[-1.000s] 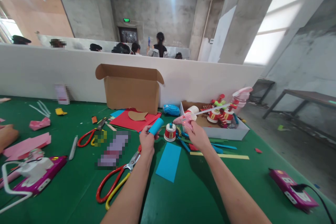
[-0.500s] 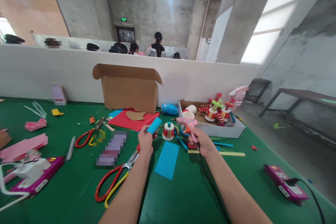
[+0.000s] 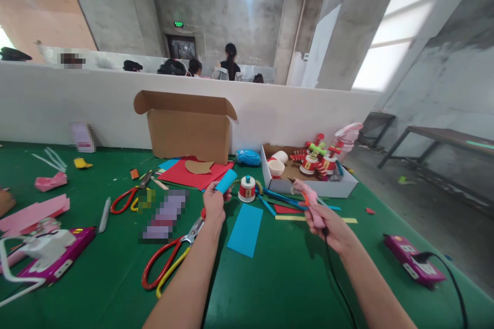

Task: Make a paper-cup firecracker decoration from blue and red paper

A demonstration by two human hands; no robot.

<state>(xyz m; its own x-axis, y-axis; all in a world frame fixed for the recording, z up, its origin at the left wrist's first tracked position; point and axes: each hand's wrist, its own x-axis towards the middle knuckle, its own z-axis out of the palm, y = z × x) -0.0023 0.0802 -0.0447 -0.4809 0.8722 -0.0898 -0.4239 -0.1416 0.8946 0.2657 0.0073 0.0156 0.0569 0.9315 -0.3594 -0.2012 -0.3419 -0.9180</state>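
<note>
My left hand (image 3: 214,203) is closed round a rolled tube of blue paper (image 3: 226,181), held up just above the green table (image 3: 270,277). My right hand (image 3: 334,229) grips a pink glue gun (image 3: 309,199) with its nozzle pointing away to the upper left; a black cord (image 3: 337,288) trails from it along my forearm. Between the hands lie a flat blue paper rectangle (image 3: 245,229) and a small red-and-white cup craft (image 3: 247,188). Red-and-yellow scissors (image 3: 170,259) rest beside my left forearm.
An open cardboard box (image 3: 189,128) stands at the back by a white partition, red paper (image 3: 195,175) before it. A white tray (image 3: 339,188) holds finished crafts. Magenta power strips (image 3: 415,267) (image 3: 57,262) lie at both sides. More scissors (image 3: 129,198) lie left. People sit beyond the partition.
My right hand has drawn the glue gun back toward me and to the right, away from the tray. The left hand keeps the blue roll in about the same place.
</note>
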